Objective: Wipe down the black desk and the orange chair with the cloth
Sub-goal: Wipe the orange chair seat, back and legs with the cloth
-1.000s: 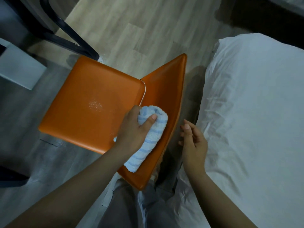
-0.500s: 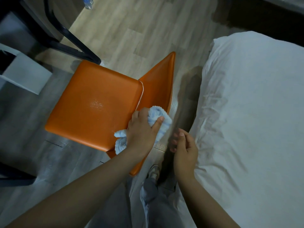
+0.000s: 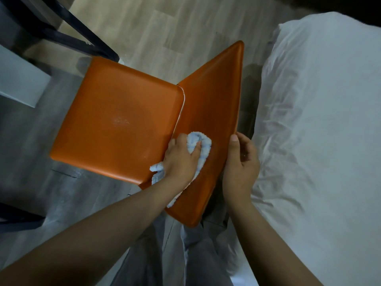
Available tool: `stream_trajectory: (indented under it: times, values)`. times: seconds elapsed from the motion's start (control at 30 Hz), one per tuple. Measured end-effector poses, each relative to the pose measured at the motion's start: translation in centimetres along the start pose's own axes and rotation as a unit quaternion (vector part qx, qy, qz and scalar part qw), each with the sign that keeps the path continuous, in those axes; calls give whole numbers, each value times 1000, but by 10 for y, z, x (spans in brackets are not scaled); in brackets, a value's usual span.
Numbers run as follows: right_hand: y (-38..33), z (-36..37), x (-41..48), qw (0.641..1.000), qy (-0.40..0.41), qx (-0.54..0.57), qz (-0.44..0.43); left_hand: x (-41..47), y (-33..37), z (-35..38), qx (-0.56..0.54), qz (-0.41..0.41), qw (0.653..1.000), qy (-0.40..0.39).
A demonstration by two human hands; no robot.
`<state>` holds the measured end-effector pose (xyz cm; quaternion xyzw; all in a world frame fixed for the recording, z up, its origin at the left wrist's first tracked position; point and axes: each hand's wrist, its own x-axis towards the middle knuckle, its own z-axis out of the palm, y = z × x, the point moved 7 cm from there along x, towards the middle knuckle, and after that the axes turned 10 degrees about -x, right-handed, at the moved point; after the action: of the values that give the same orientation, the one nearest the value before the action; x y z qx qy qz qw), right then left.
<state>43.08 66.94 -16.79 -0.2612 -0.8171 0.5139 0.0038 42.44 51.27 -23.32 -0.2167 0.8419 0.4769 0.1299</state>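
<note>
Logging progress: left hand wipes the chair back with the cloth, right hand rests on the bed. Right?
No. The head view shows the right hand holding the chair back, not on the bed; the left hand does wipe it with the cloth.

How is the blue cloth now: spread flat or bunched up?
Bunched up. The left hand grips the cloth in a wad against the backrest of the orange chair; loose ends trail out.
</note>
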Motion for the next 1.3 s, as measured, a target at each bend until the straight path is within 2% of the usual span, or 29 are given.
stream_trajectory:
  times: [0.23, 0.4, 0.7, 1.0, 1.3]
  values:
    - [-8, 10, 11, 997, 62, -11, -35, 35, -52, 13, 6, -47, 998, -52]
    - [-6, 10, 11, 995, 83, -20, -42, 76, -86, 24, 3, -74, 990, -118]
    - [-3, 8, 13, 994, 96, -7, -49, 123, -139, 36, 48, -148, 985, -79]
    - [0, 9, 14, 993, 99, 0, -59, 139, -154, 33, 55, -132, 987, -77]
    - [-1, 11, 14, 996, 70, -34, -44, 77, -78, -13, 27, -5, 997, -67]
